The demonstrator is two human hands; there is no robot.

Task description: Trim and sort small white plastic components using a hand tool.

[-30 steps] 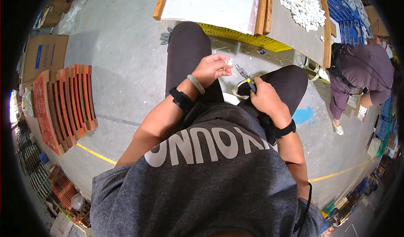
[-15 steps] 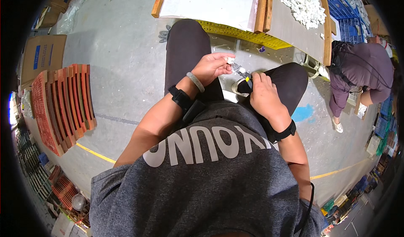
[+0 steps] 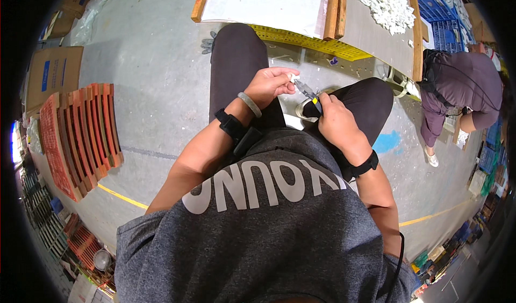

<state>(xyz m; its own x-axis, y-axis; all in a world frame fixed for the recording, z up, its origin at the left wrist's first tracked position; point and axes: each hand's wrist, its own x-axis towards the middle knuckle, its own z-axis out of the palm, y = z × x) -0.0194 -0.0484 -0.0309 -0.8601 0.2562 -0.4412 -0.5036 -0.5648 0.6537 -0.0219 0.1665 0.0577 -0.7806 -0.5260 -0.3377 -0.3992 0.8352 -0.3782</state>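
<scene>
Above my lap, my left hand [image 3: 270,87] pinches a small white piece [image 3: 293,78] between thumb and fingertips. My right hand [image 3: 340,121] is wrapped round the handles of a pair of pliers [image 3: 307,91], which have grey metal jaws and dark handles with a yellow mark. The jaws point toward my left hand, with their tips at the white piece. Whether they grip it is too small to tell. Most of the handles are hidden inside my right hand.
Ahead stands a wood-edged table [image 3: 269,2] with a heap of white pieces [image 3: 388,7] on its right part. Below its edge is a yellow crate [image 3: 322,46]. A co-worker [image 3: 462,88] bends at the right. Red slatted crates [image 3: 80,139] and a cardboard box [image 3: 54,77] stand left.
My right hand has tightened round the pliers' handles, and the jaws look more closed. My left hand keeps its pinch on the white piece, almost unmoved.
</scene>
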